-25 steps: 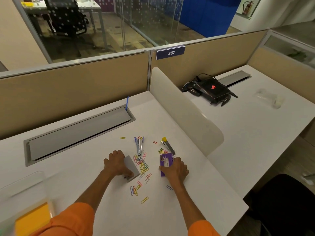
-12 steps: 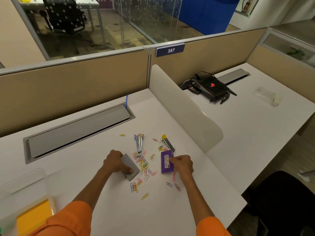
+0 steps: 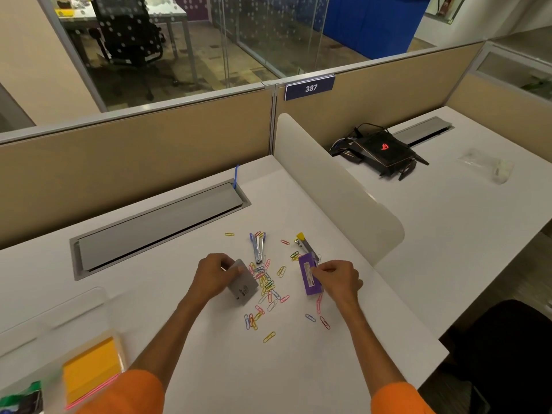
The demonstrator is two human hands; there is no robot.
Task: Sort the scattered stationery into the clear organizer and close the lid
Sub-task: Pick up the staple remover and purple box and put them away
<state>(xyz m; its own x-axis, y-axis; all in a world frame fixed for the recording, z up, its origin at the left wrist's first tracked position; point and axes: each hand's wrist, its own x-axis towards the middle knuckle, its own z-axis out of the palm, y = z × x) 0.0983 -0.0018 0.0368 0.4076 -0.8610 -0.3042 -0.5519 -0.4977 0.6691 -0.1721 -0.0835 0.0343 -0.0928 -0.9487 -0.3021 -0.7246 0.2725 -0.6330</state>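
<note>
The grey box [image 3: 242,284] has been tilted up, pinched by the left hand [image 3: 215,276]; the purple box [image 3: 309,277], lengthwise away, is pinched by the right hand [image 3: 339,277].

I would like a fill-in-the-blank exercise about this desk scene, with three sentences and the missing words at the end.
1. The left hand grips a small box whose colour is ____.
2. The right hand holds a small box whose colour is ____.
3. The sign on the partition shows the number ____.

Missing words: grey; purple; 387
</note>
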